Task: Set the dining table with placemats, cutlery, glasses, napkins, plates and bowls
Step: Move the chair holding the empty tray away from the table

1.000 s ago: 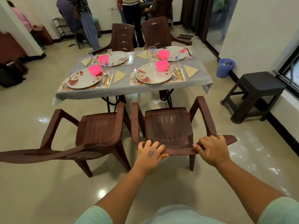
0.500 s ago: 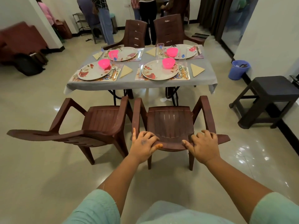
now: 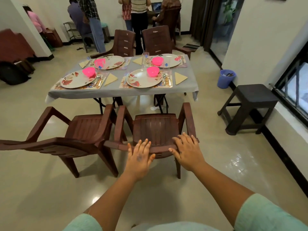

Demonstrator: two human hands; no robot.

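My left hand (image 3: 139, 157) and right hand (image 3: 188, 151) lay flat on the top edge of the brown plastic chair (image 3: 156, 129) backrest, fingers straight and spread, palms down, gripping nothing; the two hands sat side by side with a short stretch of backrest between them. Just to the left of my left hand stood a second brown chair (image 3: 80, 130), its armrest almost touching the first chair's.

Beyond my fingertips, past the chair seat, the dining table (image 3: 116, 93) stood under a grey cloth, laid for four. Straight ahead of my hands a floral plate (image 3: 141, 80) rested on a placemat (image 3: 168, 85), with a pink bowl (image 3: 153, 71) on its far rim, cutlery (image 3: 165, 79) beside it to the right and a folded yellow napkin (image 3: 180, 78) further right still. Ahead and to the left of my left hand lay a matching plate (image 3: 75, 80) carrying another pink bowl (image 3: 89, 71), with a napkin (image 3: 110, 79) at its right. Two more settings lined the far edge, each a plate with a pink bowl, and a clear glass (image 3: 146, 60) stood between them.

Two chairs (image 3: 124, 42) faced me across the table. Well to the right of my right hand a dark stool (image 3: 250, 104) stood against the wall, a blue bin (image 3: 225, 78) behind it. People (image 3: 93, 22) stood at the far end of the room.
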